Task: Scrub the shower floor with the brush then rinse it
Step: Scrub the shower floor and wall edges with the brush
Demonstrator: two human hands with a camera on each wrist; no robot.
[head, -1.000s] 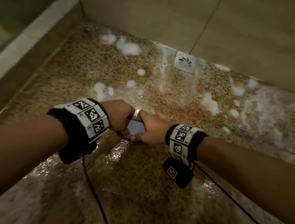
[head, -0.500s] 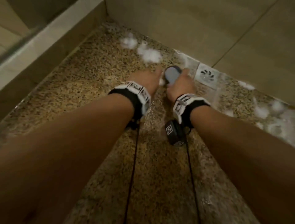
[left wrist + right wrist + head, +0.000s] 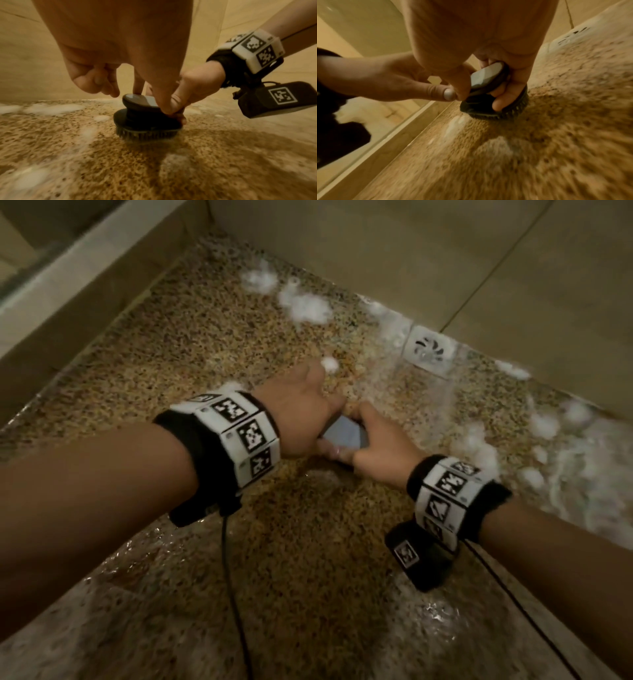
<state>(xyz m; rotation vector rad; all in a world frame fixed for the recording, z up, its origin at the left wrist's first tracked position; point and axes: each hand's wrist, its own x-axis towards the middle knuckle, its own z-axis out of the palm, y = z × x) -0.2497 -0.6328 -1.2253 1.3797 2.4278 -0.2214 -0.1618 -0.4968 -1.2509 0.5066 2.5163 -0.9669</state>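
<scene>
Both hands are gripping one small brush (image 3: 342, 434) near the middle of the frame: my left hand (image 3: 301, 412) and my right hand (image 3: 376, 445) are curling fingers around its grey-topped knob. It is standing bristles-down on the wet, foamy shower floor (image 3: 308, 559). I am judging it light and stiff but slippery, so holding under the knob's rim seems safest.
</scene>
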